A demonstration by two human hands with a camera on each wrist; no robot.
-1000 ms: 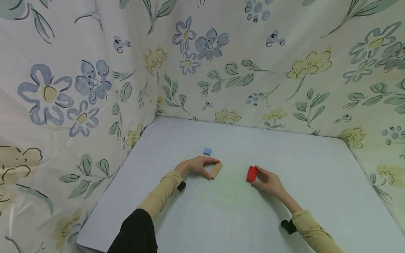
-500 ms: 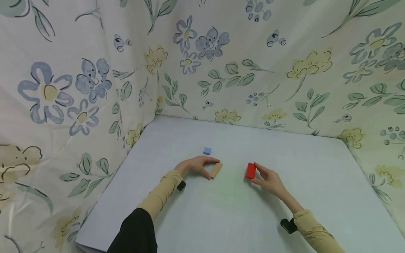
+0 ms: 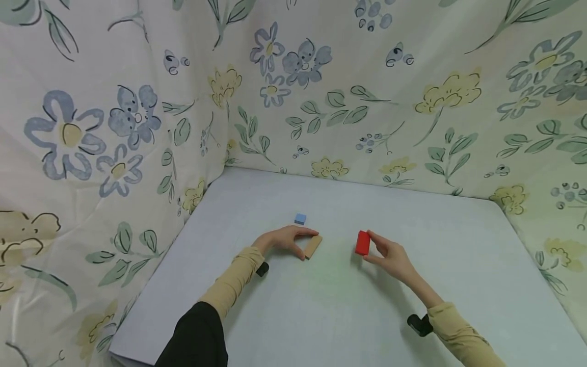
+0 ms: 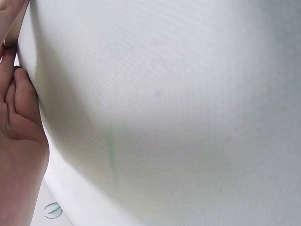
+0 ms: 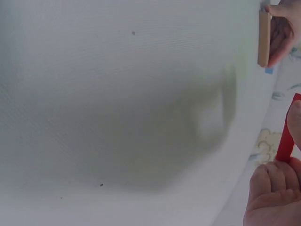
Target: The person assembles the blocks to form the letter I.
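Observation:
A tan wooden block (image 3: pixel 314 247) lies on the white table, pinched at its ends between the thumb and fingers of my left hand (image 3: pixel 285 239). In the right wrist view the same wooden block (image 5: pixel 264 40) shows its long side, with the left hand (image 5: pixel 285 29) behind it. My right hand (image 3: pixel 393 262) grips a red block (image 3: pixel 363 243) between thumb and fingertips, to the right of the wooden one. A shadow apart from the red block (image 5: pixel 285 141) shows that it is held above the table. The left wrist view catches only part of the left hand (image 4: pixel 21 113).
A small blue block (image 3: pixel 300 218) sits just beyond the left hand. Floral cloth (image 3: pixel 348 102) hangs behind the white table (image 3: pixel 348 316) and along its left side. Faint green marks tint the tabletop between the hands.
My right hand has raised the red block off the table and carried it slightly left and away from me. The left hand and the wooden block stay put.

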